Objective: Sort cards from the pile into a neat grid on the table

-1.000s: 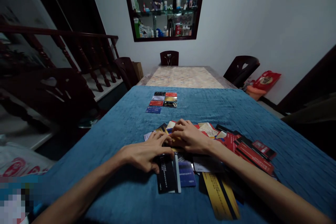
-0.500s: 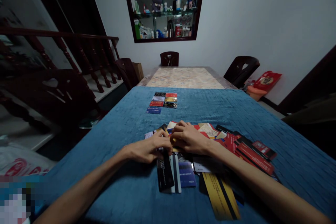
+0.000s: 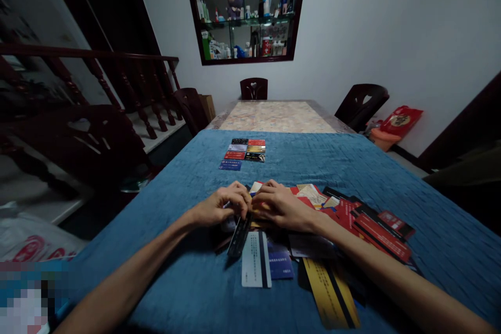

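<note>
My left hand (image 3: 226,203) pinches a black card (image 3: 238,237), which hangs tilted on edge from the fingertips. Beside it, my right hand (image 3: 279,207) lies over the pile with curled fingers; whatever they grip is hidden. Under and around both hands spreads a loose heap of cards. A pale card with a dark stripe (image 3: 254,263) lies just below the black one, partly over a blue card (image 3: 281,262). Closer to me is a gold card (image 3: 331,292), and red cards (image 3: 381,235) overlap to the right.
Farther up the blue cloth (image 3: 332,162), several cards (image 3: 245,153) lie flat in two columns, with a blue card (image 3: 230,165) at the lower left. Dark wooden chairs (image 3: 362,105) stand around the table. A plastic bag (image 3: 31,235) is at the left.
My left hand has lifted the black card off the pale striped one and tipped it on edge, uncovering the pale card. My right hand has hardly moved.
</note>
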Tool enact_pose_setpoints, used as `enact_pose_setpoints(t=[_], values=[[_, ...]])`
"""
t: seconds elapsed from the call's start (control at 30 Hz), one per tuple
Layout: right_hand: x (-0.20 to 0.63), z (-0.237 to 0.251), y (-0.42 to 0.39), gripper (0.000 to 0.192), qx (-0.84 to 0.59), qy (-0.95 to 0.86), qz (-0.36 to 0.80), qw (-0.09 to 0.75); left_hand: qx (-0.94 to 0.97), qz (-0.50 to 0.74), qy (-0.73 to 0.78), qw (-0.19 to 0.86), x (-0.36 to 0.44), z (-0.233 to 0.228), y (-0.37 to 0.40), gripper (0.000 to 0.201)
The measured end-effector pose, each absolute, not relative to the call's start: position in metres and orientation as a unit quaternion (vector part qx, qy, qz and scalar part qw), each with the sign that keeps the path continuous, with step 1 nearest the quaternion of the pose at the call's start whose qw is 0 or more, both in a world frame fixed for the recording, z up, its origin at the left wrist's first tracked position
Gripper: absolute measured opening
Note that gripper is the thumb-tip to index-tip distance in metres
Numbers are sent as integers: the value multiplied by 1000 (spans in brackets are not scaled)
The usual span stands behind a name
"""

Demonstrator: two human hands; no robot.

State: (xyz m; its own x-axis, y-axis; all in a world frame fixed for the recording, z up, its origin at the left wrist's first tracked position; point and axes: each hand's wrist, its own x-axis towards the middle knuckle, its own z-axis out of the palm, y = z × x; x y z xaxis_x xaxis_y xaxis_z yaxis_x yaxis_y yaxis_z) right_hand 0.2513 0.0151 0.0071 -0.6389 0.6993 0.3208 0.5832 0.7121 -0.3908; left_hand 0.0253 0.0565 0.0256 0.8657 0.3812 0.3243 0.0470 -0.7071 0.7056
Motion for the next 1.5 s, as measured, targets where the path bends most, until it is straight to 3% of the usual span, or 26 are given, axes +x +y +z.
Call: enact_pose_setpoints(t=[0.47, 0.83, 1.2, 1.5], values=[[236, -4, 11, 7, -405, -822, 233, 326, 903, 298, 142, 276, 26, 21, 55, 22], [252, 5, 18, 8, -480, -754, 221, 391, 848, 329, 261, 323, 22, 18, 60, 29], [258, -8, 26, 7, -501, -756, 168, 387, 862, 346, 300, 218, 21, 1, 72, 14], [258, -18, 28, 40, -494, -804, 42, 328, 865, 365, 293, 179, 23, -8, 74, 16]])
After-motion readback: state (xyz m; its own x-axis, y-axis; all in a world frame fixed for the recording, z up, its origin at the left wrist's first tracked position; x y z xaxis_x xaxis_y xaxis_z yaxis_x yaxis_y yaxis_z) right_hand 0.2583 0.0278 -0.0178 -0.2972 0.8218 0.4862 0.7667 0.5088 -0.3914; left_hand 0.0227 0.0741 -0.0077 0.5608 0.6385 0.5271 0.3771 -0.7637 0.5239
